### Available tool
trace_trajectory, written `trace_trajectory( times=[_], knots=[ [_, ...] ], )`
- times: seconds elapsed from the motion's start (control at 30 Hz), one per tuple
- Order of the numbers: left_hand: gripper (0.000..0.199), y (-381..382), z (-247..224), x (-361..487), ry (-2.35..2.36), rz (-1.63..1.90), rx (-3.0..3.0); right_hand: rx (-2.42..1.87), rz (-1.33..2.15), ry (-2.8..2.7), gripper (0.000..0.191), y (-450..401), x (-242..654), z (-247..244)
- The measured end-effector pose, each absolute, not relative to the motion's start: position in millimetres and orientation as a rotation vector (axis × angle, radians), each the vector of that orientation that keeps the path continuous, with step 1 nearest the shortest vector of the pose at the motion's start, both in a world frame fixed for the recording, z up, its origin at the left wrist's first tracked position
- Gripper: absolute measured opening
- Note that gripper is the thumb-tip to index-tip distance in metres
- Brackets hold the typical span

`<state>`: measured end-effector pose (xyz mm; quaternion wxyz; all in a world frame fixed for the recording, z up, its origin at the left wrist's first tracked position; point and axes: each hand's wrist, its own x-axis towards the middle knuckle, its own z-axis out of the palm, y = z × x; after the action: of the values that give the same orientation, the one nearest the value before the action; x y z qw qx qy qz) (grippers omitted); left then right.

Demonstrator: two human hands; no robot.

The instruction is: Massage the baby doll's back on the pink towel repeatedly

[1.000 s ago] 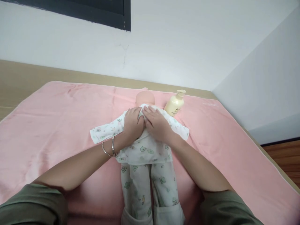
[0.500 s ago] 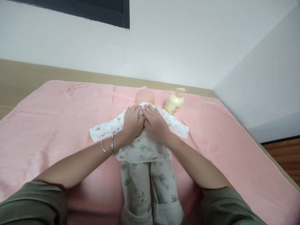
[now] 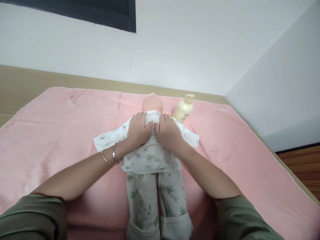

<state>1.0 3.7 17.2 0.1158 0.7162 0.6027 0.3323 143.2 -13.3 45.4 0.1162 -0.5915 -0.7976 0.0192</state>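
A doll (image 3: 152,103) in a white printed top (image 3: 150,158) and matching trousers (image 3: 172,193) lies on a pink cloth (image 3: 75,113), its bare head away from me and its sleeves spread out. My left hand (image 3: 139,130) rests flat on the left upper part of the top, thumb pointing inward. On the right upper part lies my right hand (image 3: 168,130), palm down, with its thumb near the left one. Both hands hold nothing. Two silver bangles circle my left wrist. The doll's face is out of sight.
A cream pump bottle (image 3: 183,110) stands on the cloth to the right of the doll's head. Behind the cloth runs a wooden edge (image 3: 100,81) along a white wall (image 3: 175,50). A dark frame (image 3: 100,15) is on the wall at the upper left.
My two hands have moved apart sideways across the doll's upper body, uncovering more of the top between them. The whole view has shifted slightly.
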Motion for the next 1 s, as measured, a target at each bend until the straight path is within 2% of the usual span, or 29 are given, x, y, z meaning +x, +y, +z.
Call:
trace_trajectory(
  times=[0.1,0.2,0.33,0.43,0.7,1.0],
  knots=[
    [0.035,9,23,-4,1.737,0.9,2.129,-1.682,-0.025,-2.334,0.06,-26,140,46],
    [0.036,0,25,-1,1.774,0.796,2.266,-1.65,0.069,-2.313,0.058,-19,145,46],
    [0.049,-25,23,10,1.779,0.783,2.472,-1.689,0.288,-2.296,0.056,13,157,45],
    [0.053,-32,21,12,1.744,0.818,2.51,-1.691,0.269,-2.308,0.056,25,160,43],
    [0.029,8,27,-7,1.78,0.719,2.24,-1.581,-0.033,-2.402,0.059,-20,141,45],
    [0.053,-35,24,13,1.727,0.826,2.452,-1.634,0.311,-2.305,0.036,29,163,43]
  ],
)
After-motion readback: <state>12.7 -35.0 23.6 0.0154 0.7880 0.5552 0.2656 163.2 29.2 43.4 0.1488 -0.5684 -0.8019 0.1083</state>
